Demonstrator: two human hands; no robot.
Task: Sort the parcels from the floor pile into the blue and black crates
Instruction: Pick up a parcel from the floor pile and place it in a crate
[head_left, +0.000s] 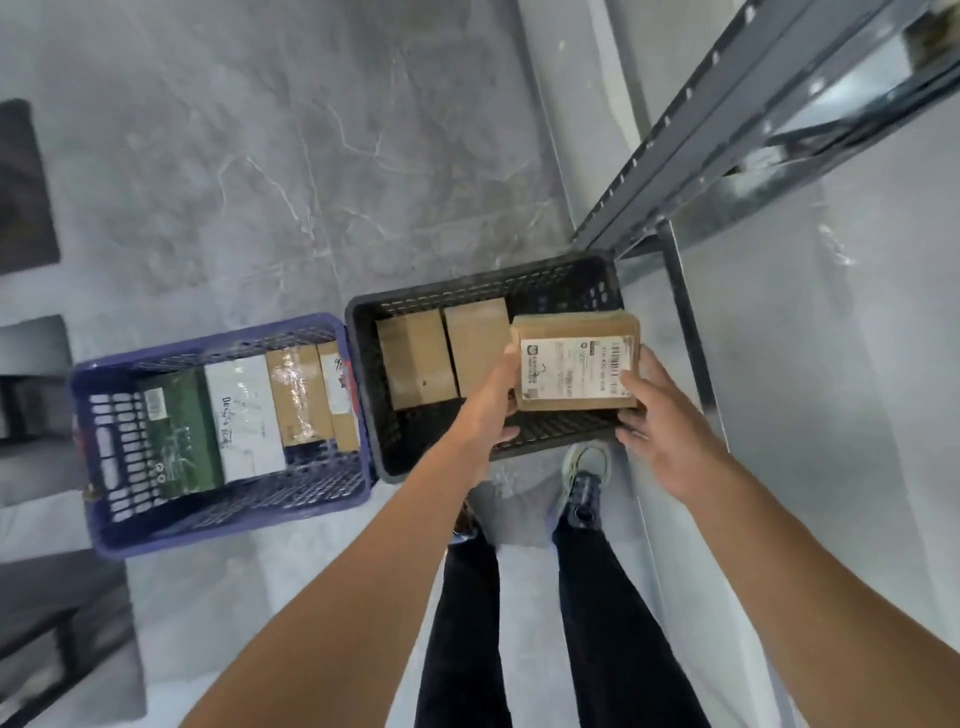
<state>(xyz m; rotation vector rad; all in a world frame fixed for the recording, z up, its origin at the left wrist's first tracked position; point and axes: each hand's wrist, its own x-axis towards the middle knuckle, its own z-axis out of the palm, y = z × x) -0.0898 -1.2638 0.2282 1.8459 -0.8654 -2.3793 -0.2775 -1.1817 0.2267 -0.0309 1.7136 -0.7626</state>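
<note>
A person standing over two crates holds a labelled parcel (574, 364) in both hands, seen from the head view. The left hand (493, 400) grips the parcel's left edge and the right hand (660, 415) its right edge. The fingers (506, 435) of each hand curl beneath the parcel while the thumbs press on it from above, pinching it with its white shipping label facing up. Directly below the fingers sits the black crate (467, 288), the parcel hanging above its right half. Just beyond the left hand's fingers, two plain brown boxes (415, 366) stand side by side on the crate's bottom. Left of the fingers, touching the black crate's side, is the blue crate (234, 512), which holds a green box (182, 431), a white box (244, 415), a taped brown box (301, 395) and a narrow box (337, 395) packed in a row. Nearer the person than the fingers, a shoe (584, 483) rests on the grey marbled floor (311, 156). A metal shelving rack (701, 145) rises to the right of the fingers and beyond them.
</note>
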